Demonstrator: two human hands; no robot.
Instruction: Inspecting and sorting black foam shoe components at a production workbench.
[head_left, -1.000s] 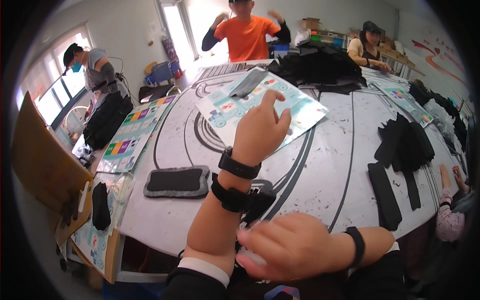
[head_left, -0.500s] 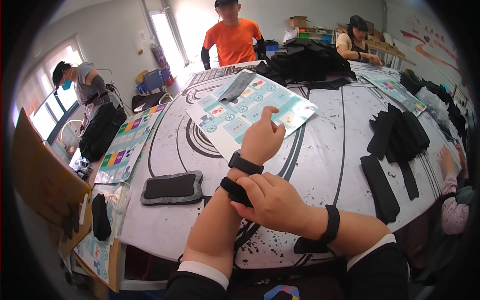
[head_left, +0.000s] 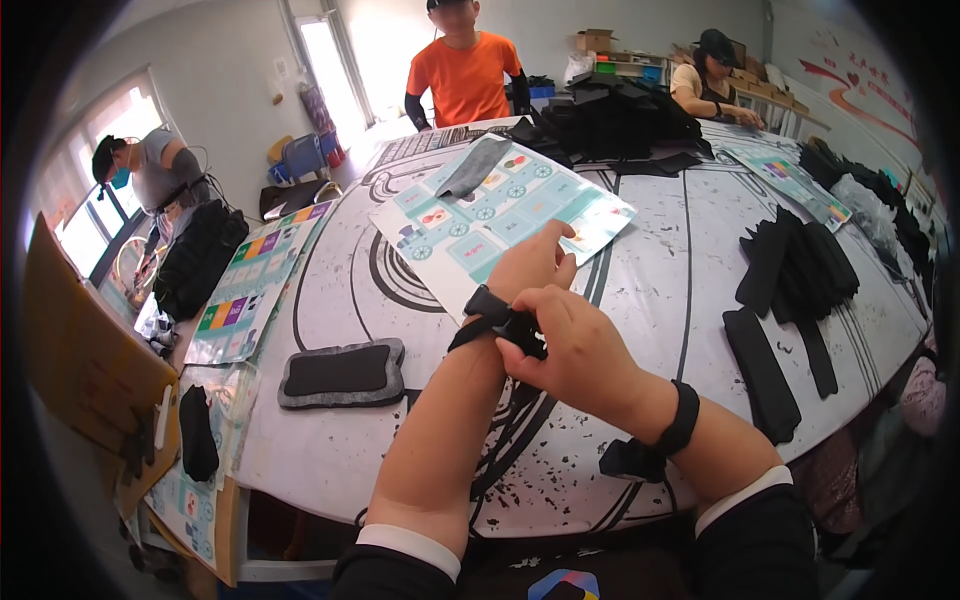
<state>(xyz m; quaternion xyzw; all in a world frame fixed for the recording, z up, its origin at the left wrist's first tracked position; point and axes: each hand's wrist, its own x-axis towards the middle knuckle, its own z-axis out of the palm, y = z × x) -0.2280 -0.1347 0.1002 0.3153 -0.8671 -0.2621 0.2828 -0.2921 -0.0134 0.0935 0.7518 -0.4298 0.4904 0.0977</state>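
Note:
My left hand is held out over the round white table, fingers curled, holding nothing. A black wrist strap wraps its wrist. My right hand reaches across and pinches the strap's black buckle. A second black strap sits on my right wrist, its loose end hanging down. Under my left hand lies a light blue printed sheet with a grey cloth piece on it.
A grey-edged black pad lies left of my forearm. Black strips are piled at the right, more black fabric at the far side. A person in orange stands beyond the table; two others sit at left and far right.
My right hand came up from near my body to my left wrist and took hold of the strap's buckle. My left hand dropped slightly and its fingers curled.

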